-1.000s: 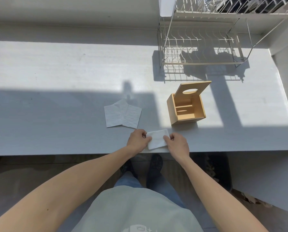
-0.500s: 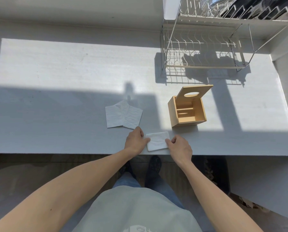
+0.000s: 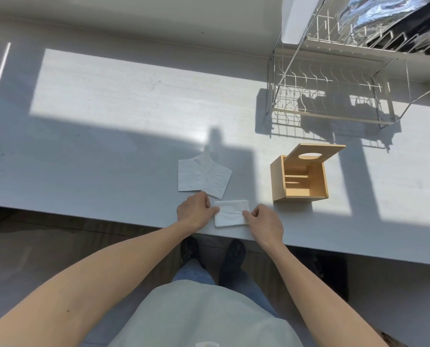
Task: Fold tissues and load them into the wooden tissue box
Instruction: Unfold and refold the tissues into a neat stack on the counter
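Hands flank the small white folded tissue (image 3: 230, 213): left hand (image 3: 195, 213) and right hand (image 3: 265, 222) pinch opposite edges, apparently flattening its crease; open-lidded light wooden tissue box (image 3: 299, 177) waits beyond the right grip.

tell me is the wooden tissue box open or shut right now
Open. The wooden tissue box has its lid, the one with the oval hole, tilted up at the back, so the bare inside shows, with no tissues visible in it.

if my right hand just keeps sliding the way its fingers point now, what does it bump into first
The right hand points left across the folded tissue it already touches. Continuing that way, it would probably meet the left hand holding the tissue's other edge, before anything else on the table.
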